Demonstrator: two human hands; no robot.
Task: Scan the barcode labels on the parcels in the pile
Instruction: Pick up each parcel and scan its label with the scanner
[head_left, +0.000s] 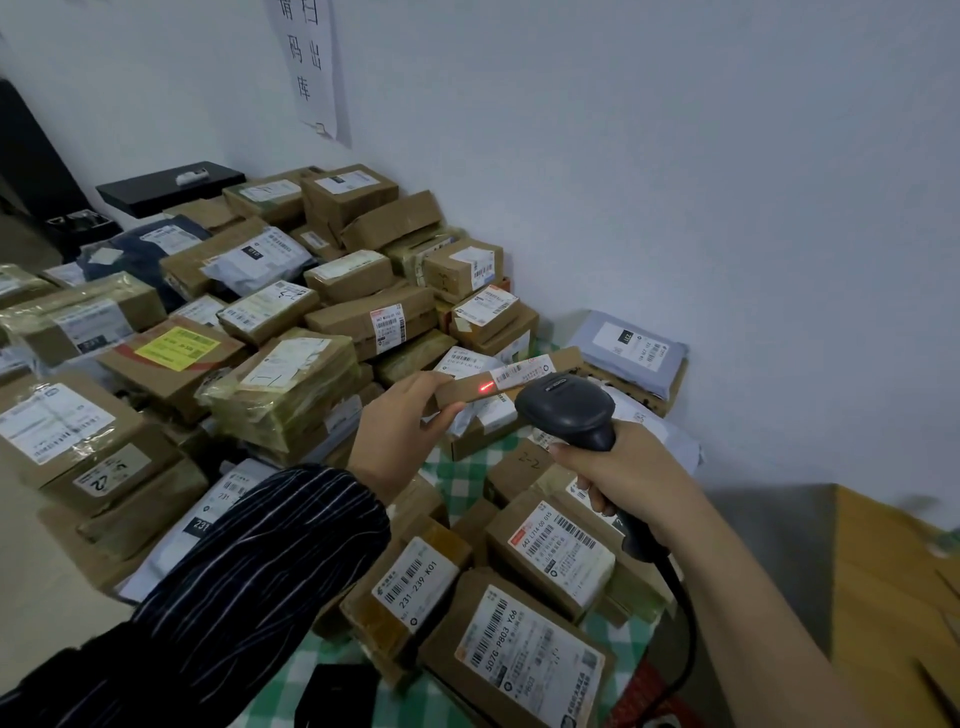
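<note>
At 6 o'clock, nearest the person, parcels lie label-up on the green-checked surface, so each barcode can be read without turning. At 4 o'clock the right hand is clenched round the grip of the corded scanner, whose head is aimed toward 11 o'clock. At 9 o'clock of the scanner, the left hand grasps one end of a slim carton. The carton is held clear of the pile and tilted so its label faces the scanner. The red beam falls on bare cardboard just beside the label, so a small re-aim appears necessary. Beyond, from 9 to 12 o'clock, the pile banks against the wall.
</note>
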